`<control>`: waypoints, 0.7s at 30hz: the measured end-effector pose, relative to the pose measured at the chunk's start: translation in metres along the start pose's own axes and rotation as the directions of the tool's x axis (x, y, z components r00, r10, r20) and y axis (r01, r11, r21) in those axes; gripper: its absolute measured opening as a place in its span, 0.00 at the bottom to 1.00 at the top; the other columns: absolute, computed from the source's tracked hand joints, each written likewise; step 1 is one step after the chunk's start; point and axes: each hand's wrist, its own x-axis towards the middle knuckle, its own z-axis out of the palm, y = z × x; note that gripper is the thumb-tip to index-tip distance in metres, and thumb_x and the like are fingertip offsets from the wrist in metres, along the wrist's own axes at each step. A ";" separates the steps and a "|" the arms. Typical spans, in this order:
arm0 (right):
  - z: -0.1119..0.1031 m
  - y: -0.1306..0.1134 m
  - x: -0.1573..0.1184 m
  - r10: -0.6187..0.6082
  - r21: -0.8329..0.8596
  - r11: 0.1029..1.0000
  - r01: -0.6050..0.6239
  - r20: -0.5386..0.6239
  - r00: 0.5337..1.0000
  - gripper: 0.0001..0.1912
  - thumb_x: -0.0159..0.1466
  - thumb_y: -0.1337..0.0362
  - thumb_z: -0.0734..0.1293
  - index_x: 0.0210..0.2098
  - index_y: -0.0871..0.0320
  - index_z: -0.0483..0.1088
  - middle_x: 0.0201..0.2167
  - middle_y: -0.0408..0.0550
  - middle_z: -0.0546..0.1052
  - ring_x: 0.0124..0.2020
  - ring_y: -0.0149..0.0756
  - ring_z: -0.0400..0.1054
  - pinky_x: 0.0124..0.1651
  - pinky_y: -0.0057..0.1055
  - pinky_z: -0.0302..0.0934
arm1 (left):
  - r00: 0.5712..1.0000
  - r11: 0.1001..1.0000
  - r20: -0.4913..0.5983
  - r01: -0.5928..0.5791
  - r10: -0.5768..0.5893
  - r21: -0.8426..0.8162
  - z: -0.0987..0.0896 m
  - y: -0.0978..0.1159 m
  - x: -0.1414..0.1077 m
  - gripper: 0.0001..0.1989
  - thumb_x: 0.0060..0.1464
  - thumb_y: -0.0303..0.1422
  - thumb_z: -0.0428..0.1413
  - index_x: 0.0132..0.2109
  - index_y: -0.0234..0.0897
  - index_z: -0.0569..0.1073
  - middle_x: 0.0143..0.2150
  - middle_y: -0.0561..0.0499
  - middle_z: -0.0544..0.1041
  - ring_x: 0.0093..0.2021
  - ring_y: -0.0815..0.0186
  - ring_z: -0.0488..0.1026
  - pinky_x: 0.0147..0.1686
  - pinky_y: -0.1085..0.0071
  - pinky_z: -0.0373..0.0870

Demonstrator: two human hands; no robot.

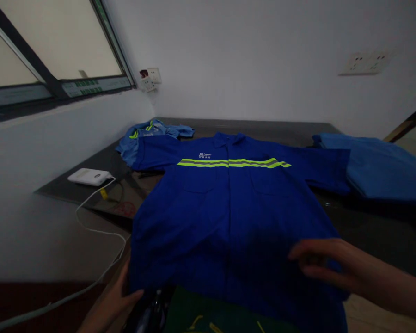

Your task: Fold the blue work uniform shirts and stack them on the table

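A dark blue short-sleeved work shirt (194,222) lies spread front up, its collar away from me. Yellow-green and grey reflective tape runs across its chest, with a small white print above the tape on the left. At the shirt's lower left edge is my left hand (115,296), thumb spread apart from the fingers; the fingertips are partly hidden beside the cloth. My right hand (327,264) hovers over the lower right part of the shirt, fingers loosely bent with a gap to the thumb, and nothing shows in it.
Folded blue cloth (384,166) lies at the right of the dark table (280,127). A crumpled lighter blue garment (128,145) sits at the back left. Near the left edge, a white power bank (89,176) trails a white cable (107,233). Wall sockets (364,63) are behind.
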 end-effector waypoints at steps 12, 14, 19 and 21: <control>0.128 -0.169 0.389 -0.338 -0.465 0.826 0.319 0.045 0.940 0.23 0.71 0.59 0.53 0.61 0.58 0.62 0.65 0.55 0.60 0.64 0.48 0.54 0.63 0.51 0.49 | 0.914 0.935 -0.282 0.211 -0.292 -0.285 0.027 0.039 0.006 0.24 0.46 0.53 0.55 0.45 0.43 0.74 0.47 0.49 0.79 0.52 0.50 0.74 0.50 0.55 0.73; 0.136 -0.168 0.409 -0.302 -0.480 0.829 0.287 0.047 0.952 0.24 0.72 0.56 0.49 0.62 0.54 0.60 0.67 0.54 0.56 0.67 0.55 0.48 0.61 0.64 0.44 | 0.886 0.932 -0.323 0.254 -0.331 -0.258 0.023 0.045 0.001 0.23 0.48 0.52 0.53 0.44 0.44 0.75 0.46 0.50 0.80 0.54 0.52 0.72 0.52 0.57 0.72; 0.137 -0.155 0.433 -0.228 -0.503 0.830 0.239 0.084 0.970 0.26 0.71 0.50 0.46 0.66 0.43 0.52 0.70 0.43 0.47 0.70 0.51 0.37 0.62 0.69 0.31 | 0.737 0.828 -0.385 0.449 -0.556 -0.336 0.016 0.079 -0.019 0.25 0.52 0.53 0.50 0.44 0.39 0.75 0.42 0.47 0.80 0.49 0.52 0.75 0.49 0.58 0.72; 0.137 -0.150 0.438 -0.245 -0.494 0.836 0.238 0.051 0.968 0.26 0.71 0.48 0.47 0.65 0.41 0.52 0.70 0.41 0.48 0.70 0.49 0.38 0.62 0.68 0.30 | 0.741 0.815 -0.366 0.426 -0.563 -0.392 0.014 0.088 -0.022 0.27 0.51 0.55 0.50 0.43 0.38 0.76 0.40 0.47 0.80 0.44 0.51 0.77 0.45 0.57 0.74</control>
